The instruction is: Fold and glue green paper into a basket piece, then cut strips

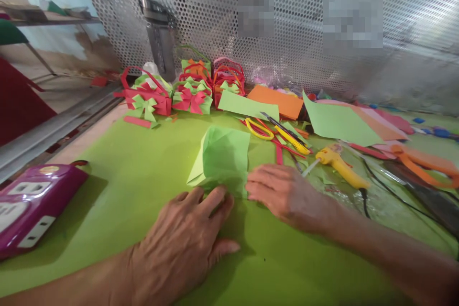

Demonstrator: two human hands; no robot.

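Note:
A folded light green paper point(221, 158) lies on the green table surface point(136, 177) in front of me. My left hand point(182, 244) lies flat with fingers stretched out, its fingertips pressing the paper's near edge. My right hand point(283, 193) rests palm down at the paper's right corner, fingers extended and touching it. Neither hand grips anything.
A purple power strip point(32, 205) sits at the left edge. Red and green paper baskets point(186, 93) stand at the back by a perforated metal wall. Loose coloured sheets point(333, 119), yellow scissors point(260, 129), a yellow glue gun point(340, 165) with cord and orange scissors point(426, 165) lie right.

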